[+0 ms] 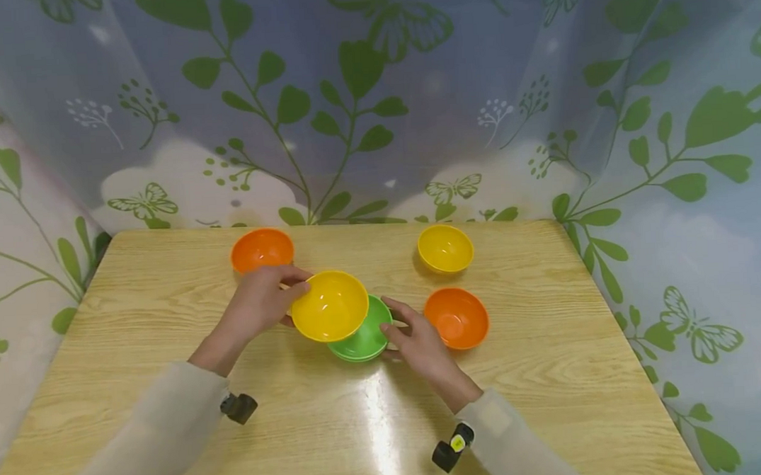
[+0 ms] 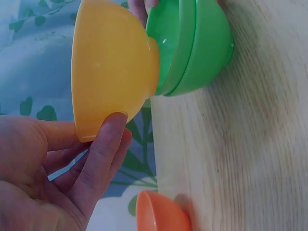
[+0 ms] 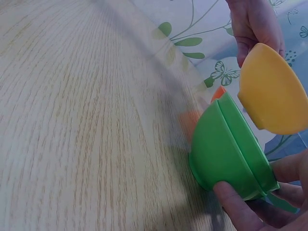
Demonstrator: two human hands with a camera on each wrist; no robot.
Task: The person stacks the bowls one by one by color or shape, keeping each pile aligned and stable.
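Observation:
My left hand [image 1: 260, 299] pinches the side of a yellow bowl [image 1: 330, 307] between thumb and fingers. The bowl is held up off the table, overlapping two nested green bowls [image 1: 367, 337] in the head view. From the left wrist view, the base of the yellow bowl [image 2: 113, 67] is right at the rim of the upper green bowl [image 2: 166, 43]. The green stack [image 3: 226, 149] stands upright on the table, its side gripped by my right hand [image 1: 423, 345], with thumb and fingers at the rim and wall.
An orange bowl [image 1: 262, 248] stands at the back left, partly behind my left hand. On the right, another yellow bowl [image 1: 445, 247] sits behind a second orange bowl [image 1: 457, 319]. A patterned curtain [image 1: 375, 124] hangs along the far edge of the wooden table [image 1: 541, 400].

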